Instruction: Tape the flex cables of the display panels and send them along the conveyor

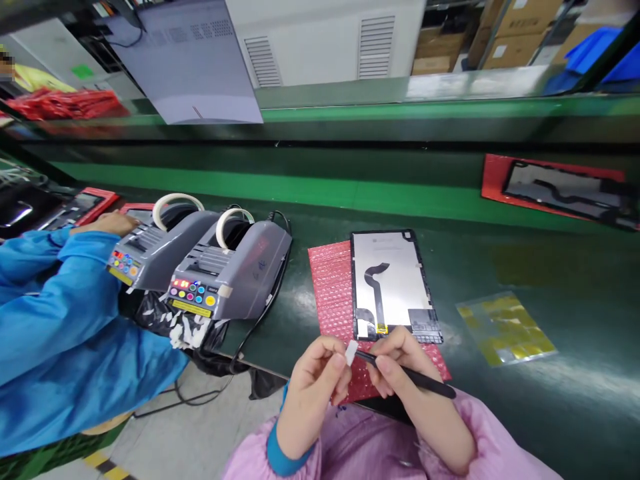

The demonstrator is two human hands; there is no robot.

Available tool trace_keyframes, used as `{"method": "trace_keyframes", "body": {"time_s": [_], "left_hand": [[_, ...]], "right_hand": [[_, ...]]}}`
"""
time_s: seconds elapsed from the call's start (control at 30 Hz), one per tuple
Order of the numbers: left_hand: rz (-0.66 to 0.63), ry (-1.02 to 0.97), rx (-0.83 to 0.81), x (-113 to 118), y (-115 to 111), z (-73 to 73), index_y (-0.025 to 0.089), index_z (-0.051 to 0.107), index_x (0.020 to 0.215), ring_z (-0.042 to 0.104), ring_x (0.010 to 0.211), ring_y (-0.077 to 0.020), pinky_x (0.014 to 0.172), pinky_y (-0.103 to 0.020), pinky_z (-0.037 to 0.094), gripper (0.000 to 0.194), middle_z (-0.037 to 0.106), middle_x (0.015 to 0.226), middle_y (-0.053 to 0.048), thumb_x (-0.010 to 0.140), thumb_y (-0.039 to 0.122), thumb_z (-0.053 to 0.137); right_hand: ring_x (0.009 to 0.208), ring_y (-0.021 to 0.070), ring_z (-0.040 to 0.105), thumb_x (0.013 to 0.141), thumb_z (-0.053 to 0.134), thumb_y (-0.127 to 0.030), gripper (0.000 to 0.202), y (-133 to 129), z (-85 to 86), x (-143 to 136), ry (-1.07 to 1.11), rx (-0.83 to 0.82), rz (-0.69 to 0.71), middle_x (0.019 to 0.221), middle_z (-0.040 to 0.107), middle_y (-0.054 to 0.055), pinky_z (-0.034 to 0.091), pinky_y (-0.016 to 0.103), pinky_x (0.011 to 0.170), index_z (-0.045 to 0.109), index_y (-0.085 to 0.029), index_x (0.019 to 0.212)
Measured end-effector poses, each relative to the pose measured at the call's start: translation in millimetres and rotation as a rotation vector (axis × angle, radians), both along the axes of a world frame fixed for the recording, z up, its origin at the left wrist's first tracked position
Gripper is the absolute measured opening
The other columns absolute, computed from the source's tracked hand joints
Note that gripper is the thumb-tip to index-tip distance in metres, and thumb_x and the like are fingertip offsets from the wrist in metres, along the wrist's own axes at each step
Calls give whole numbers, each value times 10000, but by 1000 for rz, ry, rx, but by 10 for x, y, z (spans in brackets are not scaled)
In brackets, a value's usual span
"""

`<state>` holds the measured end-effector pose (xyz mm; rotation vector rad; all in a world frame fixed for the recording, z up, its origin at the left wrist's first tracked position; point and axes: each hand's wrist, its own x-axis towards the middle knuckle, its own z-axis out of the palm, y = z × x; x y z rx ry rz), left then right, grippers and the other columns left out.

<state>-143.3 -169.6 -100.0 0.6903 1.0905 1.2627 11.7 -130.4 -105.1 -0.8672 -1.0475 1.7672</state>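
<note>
Between the thumb and fingers of my left hand (320, 377) is a small white piece of tape (351, 352). Black tweezers (425, 382) are gripped in my right hand (403, 367), their tips at the tape's right edge. Just beyond my hands lies a tablet screen panel (400, 273), its silvery back facing up. A dark flex cable (376, 287) runs down it to a yellow patch near the lower edge. Red bubble wrap (333, 287) sits partly under the panel and reaches towards my hands.
Two grey tape dispensers (250, 273) with white tape rolls stand to the left, a black cable beside them. A co-worker's blue sleeve (95, 267) is further left. Yellow film stickers (505, 328) lie at right. Another panel (560, 190) rests on red wrap at the back right.
</note>
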Motion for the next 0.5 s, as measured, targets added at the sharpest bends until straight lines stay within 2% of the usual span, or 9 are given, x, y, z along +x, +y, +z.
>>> {"method": "trace_keyframes", "body": {"time_s": [0.1, 0.2, 0.3, 0.4, 0.5], "left_hand": [[23, 136, 95, 64, -22, -34, 211, 582, 789, 324, 485, -87, 467, -219, 279, 399, 436, 598, 55, 913, 578, 677], [106, 334, 260, 132, -29, -78, 213, 621, 750, 436, 588, -122, 566, -249, 363, 366, 512, 677, 13, 942, 521, 665], [130, 473, 412, 186, -7, -119, 238, 662, 811, 501, 658, -153, 633, -270, 403, 280, 555, 708, -1, 993, 445, 614], [111, 460, 454, 227, 42, -150, 245, 668, 842, 518, 663, -165, 632, -280, 410, 268, 574, 719, -8, 1005, 444, 591], [84, 419, 432, 270, 96, -167, 239, 672, 833, 526, 663, -171, 624, -288, 408, 293, 580, 723, -18, 1000, 466, 590]], "right_hand": [[480, 100, 492, 923, 711, -505, 293, -18, -13, -65, 91, -52, -76, 567, 556, -55, 426, 216, 487, 630, -230, 861], [415, 88, 444, 927, 682, -549, 347, -64, -46, -86, 188, -122, -181, 519, 497, -63, 397, 193, 404, 649, -226, 806], [402, 87, 469, 912, 706, -538, 343, -92, -40, -25, 168, -112, -286, 520, 527, -50, 435, 187, 385, 658, -224, 782], [371, 84, 461, 886, 704, -607, 396, -51, 23, 71, 167, -141, -263, 484, 524, -55, 464, 194, 386, 648, -229, 782], [274, 51, 252, 884, 560, -769, 543, 15, 73, 147, 236, -265, -158, 392, 368, -108, 345, 167, 296, 574, -246, 738]]}}
